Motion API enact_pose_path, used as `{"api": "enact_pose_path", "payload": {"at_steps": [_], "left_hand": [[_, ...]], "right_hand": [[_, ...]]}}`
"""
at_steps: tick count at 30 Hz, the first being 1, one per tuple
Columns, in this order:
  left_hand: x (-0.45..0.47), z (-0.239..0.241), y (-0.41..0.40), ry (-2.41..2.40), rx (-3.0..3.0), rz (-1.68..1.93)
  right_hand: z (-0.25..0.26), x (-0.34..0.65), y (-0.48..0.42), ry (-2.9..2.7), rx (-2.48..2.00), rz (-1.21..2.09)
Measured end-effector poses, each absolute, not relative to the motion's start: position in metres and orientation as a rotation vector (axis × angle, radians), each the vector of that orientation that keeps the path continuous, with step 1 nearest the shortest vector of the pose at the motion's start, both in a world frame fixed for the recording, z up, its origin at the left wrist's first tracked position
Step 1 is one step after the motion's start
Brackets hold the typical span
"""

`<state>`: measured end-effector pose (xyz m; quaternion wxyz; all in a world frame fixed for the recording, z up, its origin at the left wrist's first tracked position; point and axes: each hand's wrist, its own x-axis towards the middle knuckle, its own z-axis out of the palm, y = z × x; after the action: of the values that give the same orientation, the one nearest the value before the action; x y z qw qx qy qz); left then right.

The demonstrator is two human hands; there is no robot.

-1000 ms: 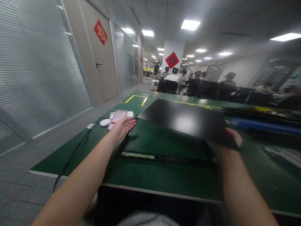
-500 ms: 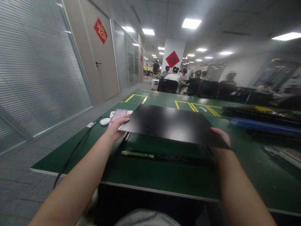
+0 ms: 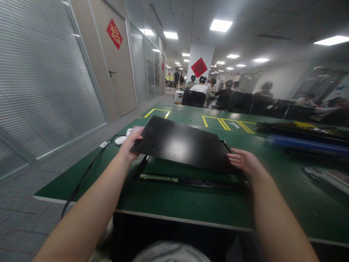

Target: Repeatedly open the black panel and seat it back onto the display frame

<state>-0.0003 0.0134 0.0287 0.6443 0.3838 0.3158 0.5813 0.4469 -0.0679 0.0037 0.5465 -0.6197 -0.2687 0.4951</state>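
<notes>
Table: green mat, yellow marked boxes at the far side; the frame and all smaller things lie on it.
Panel: thin black sheet, glossy, held in the air just above the frame — the left side is higher, the right side is low, near the frame's right edge.
Frame: black, flat on the table under the panel; a green circuit strip shows along its near side.
Left hand: it pinches the panel's left edge, thumb on top, the other fingers hidden below.
Right hand: fingers spread and flat at the panel's near right corner; I cannot tell if it really clamps the sheet or only touches it.
Phone: pink screen, partly behind the panel's left corner, beside a white mouse.
Cable: black, it runs off the table's left edge.
Risk, slipping: I judge the panel hangs mostly on one pinch — if the right hand gives no support, the sheet may swing or drop on the circuit strip.
Risk, bad seating: the tilt may make the right edge catch on the frame, so the panel bends or scratches.
Risk, phone: the raised left corner is near it and could knock it.
</notes>
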Motion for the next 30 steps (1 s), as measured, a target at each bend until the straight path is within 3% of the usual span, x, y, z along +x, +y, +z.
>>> {"api": "enact_pose_path", "payload": {"at_steps": [14, 30], "left_hand": [[0.005, 0.012, 0.023, 0.838, 0.888, 1.325], [0.015, 0.009, 0.015, 0.884, 0.904, 1.269]], "right_hand": [[0.003, 0.443, -0.069, -0.752, -1.804, 0.699], [-0.011, 0.459, -0.066, -0.916, -2.035, 0.436]]}}
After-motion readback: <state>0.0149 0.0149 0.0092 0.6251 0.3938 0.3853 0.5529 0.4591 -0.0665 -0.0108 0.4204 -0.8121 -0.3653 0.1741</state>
